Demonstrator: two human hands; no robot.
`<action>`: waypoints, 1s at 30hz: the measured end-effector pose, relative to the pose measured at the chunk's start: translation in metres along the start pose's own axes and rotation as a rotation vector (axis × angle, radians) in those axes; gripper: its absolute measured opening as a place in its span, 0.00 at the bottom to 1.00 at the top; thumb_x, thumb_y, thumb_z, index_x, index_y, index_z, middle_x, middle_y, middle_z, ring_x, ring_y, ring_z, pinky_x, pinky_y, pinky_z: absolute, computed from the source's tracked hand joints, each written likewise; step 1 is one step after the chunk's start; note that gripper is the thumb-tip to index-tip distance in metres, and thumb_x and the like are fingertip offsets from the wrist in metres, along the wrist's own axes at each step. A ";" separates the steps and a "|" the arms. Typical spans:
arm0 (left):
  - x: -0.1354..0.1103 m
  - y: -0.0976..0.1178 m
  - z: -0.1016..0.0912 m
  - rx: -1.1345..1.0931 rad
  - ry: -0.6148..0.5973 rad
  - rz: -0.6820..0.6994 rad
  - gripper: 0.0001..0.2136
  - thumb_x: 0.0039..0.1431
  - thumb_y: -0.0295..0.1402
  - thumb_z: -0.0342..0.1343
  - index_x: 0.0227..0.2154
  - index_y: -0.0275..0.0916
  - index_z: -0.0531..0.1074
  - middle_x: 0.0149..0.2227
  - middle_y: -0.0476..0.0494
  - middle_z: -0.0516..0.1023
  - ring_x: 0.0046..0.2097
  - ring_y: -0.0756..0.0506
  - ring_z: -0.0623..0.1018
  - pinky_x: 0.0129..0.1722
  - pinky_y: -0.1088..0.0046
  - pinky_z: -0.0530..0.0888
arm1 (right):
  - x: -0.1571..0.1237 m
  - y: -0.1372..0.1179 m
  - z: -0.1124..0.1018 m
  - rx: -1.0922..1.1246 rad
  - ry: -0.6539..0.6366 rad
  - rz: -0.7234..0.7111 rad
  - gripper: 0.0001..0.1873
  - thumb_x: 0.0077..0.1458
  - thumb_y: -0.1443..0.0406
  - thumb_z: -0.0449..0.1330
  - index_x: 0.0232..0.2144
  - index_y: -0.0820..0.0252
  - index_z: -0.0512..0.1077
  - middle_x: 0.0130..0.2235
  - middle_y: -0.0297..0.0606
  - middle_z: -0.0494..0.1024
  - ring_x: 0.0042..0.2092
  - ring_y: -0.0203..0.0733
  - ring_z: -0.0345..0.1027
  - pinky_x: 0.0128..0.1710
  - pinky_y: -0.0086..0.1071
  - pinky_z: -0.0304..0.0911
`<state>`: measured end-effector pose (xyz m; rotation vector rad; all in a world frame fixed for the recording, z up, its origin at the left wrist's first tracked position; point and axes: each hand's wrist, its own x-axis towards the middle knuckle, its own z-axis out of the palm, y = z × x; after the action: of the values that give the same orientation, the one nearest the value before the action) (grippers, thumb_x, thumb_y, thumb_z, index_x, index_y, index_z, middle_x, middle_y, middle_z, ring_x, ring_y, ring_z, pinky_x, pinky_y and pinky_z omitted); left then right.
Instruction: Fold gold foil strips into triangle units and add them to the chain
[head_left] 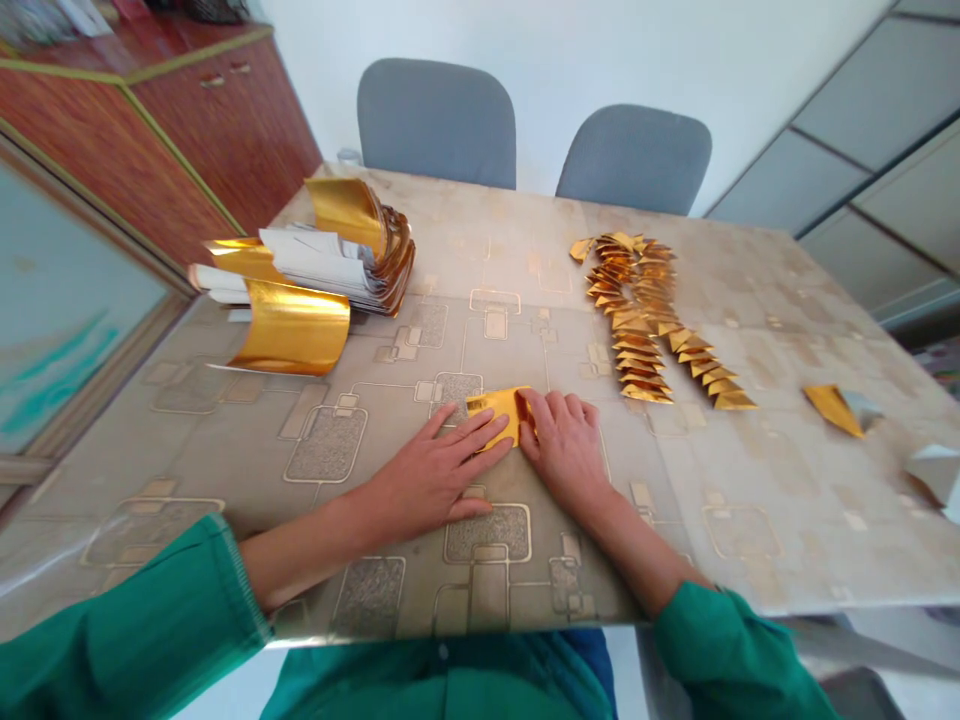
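Observation:
A small piece of gold foil paper (495,405), folded at its right side, lies on the patterned tablecloth in front of me. My left hand (457,460) rests flat on it, with the fingers stretched over its left and lower part. At the right edge, the curled fingers of my right hand (562,435) grip the raised fold; the thumb is partly hidden. Further back to the right stand curving rows of folded gold paper pieces (645,365). A stack of gold and white paper sheets (322,262) is at the back left, with a curved gold sheet (292,328) before it.
Two grey chairs (437,120) stand behind the table (517,350). Loose gold paper (835,408) and a pale scrap (934,470) lie at the right. A wooden cabinet (225,130) is at the back left.

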<state>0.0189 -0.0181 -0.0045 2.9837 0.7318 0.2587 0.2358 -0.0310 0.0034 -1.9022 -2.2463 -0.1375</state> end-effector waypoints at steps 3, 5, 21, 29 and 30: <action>-0.009 -0.006 -0.003 0.010 -0.010 0.022 0.32 0.66 0.54 0.47 0.67 0.43 0.54 0.68 0.39 0.57 0.70 0.42 0.56 0.69 0.56 0.41 | 0.000 -0.001 0.000 -0.015 0.012 0.001 0.18 0.61 0.65 0.56 0.53 0.56 0.70 0.37 0.41 0.75 0.42 0.49 0.62 0.43 0.41 0.49; -0.017 -0.011 -0.005 0.021 -0.008 0.026 0.31 0.66 0.54 0.47 0.67 0.44 0.55 0.68 0.41 0.58 0.70 0.42 0.56 0.69 0.56 0.40 | 0.001 -0.002 0.001 -0.013 0.013 0.008 0.17 0.61 0.65 0.56 0.53 0.56 0.70 0.38 0.42 0.75 0.42 0.49 0.63 0.43 0.41 0.49; 0.031 0.000 -0.014 -0.028 0.091 -0.028 0.06 0.62 0.32 0.59 0.39 0.34 0.73 0.45 0.39 0.77 0.47 0.41 0.76 0.49 0.62 0.75 | 0.004 -0.003 -0.003 0.016 -0.033 0.044 0.21 0.59 0.67 0.55 0.55 0.58 0.68 0.41 0.42 0.77 0.44 0.50 0.65 0.45 0.41 0.49; 0.028 -0.002 -0.006 -0.006 0.211 -0.021 0.03 0.62 0.25 0.55 0.36 0.34 0.73 0.43 0.40 0.78 0.44 0.43 0.76 0.48 0.64 0.76 | -0.002 0.025 -0.010 0.108 -0.010 0.015 0.21 0.59 0.69 0.55 0.55 0.59 0.68 0.41 0.42 0.77 0.44 0.48 0.65 0.45 0.39 0.51; 0.027 -0.002 -0.006 0.003 0.229 -0.008 0.03 0.62 0.25 0.54 0.36 0.34 0.73 0.43 0.39 0.78 0.44 0.42 0.76 0.49 0.64 0.76 | -0.002 0.028 -0.012 0.162 0.000 -0.028 0.18 0.60 0.69 0.54 0.53 0.59 0.70 0.41 0.42 0.76 0.44 0.47 0.64 0.44 0.38 0.52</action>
<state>0.0406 -0.0039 0.0052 2.9842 0.7636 0.6075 0.2647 -0.0299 0.0129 -1.7882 -2.2107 0.0397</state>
